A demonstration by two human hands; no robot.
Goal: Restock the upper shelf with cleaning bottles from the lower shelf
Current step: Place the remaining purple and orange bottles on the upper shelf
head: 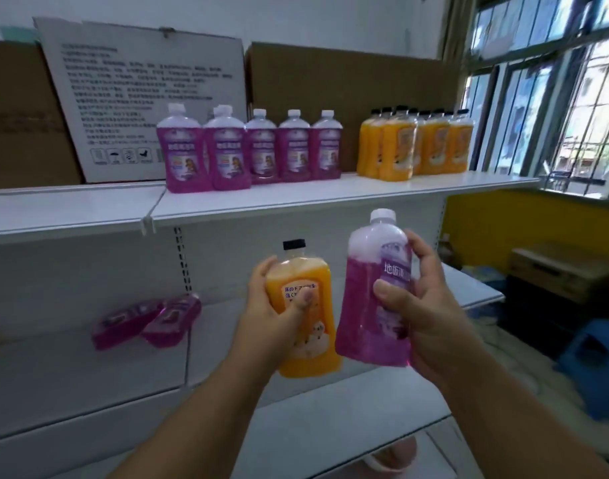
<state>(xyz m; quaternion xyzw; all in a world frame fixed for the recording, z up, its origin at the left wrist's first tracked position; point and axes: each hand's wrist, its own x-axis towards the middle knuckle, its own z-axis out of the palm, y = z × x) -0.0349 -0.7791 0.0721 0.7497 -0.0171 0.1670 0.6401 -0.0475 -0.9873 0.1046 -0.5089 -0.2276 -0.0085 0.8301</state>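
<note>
Orange bottle (301,311), gripped upright in the left hand (273,314), and purple bottle (375,292), gripped in the right hand (426,302), held below the upper shelf (330,198), probably bound for the matching far rows; two purple bottles (147,319) lie lower left.

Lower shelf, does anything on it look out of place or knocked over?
Yes. Two purple bottles lie on their sides on the lower shelf, leaning together, while those on the upper shelf stand upright.
</note>
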